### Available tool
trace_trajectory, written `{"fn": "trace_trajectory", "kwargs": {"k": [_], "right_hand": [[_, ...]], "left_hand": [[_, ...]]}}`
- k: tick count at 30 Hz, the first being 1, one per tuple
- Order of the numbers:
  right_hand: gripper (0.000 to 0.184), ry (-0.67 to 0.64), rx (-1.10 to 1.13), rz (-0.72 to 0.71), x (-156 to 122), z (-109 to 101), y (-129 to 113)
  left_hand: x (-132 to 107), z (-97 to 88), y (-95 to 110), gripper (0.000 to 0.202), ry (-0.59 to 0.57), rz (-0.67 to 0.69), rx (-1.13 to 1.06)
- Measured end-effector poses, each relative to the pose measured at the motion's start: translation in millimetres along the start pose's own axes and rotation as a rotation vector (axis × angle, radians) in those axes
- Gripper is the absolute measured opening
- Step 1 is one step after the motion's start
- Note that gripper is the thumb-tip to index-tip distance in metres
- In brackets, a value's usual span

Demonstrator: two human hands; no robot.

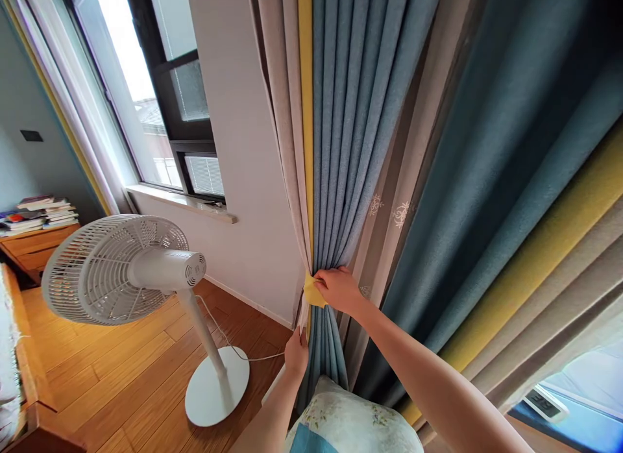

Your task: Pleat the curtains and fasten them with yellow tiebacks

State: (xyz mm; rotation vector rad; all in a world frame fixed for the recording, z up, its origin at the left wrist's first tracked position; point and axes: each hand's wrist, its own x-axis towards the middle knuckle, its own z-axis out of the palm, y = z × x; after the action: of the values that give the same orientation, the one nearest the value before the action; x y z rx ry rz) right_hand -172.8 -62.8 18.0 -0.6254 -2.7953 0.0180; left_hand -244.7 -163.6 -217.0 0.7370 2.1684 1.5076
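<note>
A blue, yellow and beige curtain (341, 115) hangs in gathered folds, drawn in at its waist by a yellow curtain tieback (315, 292). My right hand (338, 289) is closed on the tieback at the front of the gathered cloth, thumb and fingers pressed together. Lower and to the left, my left hand (296, 352) is closed around the curtain's pale edge, just under the tieback; its fingertips are partly hidden. Below the tieback the blue cloth (324, 342) spreads out again. A sheer curtain with white embroidered motifs (402, 213) hangs behind, to the right.
A white standing fan (195, 271) stands on the wooden floor (141, 362) at left, its cord running towards the curtain. A floral cushion (363, 417) lies below my hands. Another curtain (487, 200) fills the right side. A window (170, 83) and a book-topped cabinet (36, 245) are farther back.
</note>
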Motion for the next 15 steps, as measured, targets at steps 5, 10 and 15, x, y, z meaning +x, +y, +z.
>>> {"fn": "trace_trajectory", "kwargs": {"k": [5,10,15], "right_hand": [[0.024,-0.012,-0.002,-0.006,-1,0,2],[0.023,-0.017,-0.041,-0.004,2,2,3],[0.024,-0.017,-0.07,-0.016,11,5,7]], "left_hand": [[-6,-3.8,-31,0.022,-0.099,-0.142,0.211],[22,-10.5,-30,0.026,-0.165,-0.281,0.352],[33,-13.1,1,0.079,-0.007,-0.14,0.378]]}}
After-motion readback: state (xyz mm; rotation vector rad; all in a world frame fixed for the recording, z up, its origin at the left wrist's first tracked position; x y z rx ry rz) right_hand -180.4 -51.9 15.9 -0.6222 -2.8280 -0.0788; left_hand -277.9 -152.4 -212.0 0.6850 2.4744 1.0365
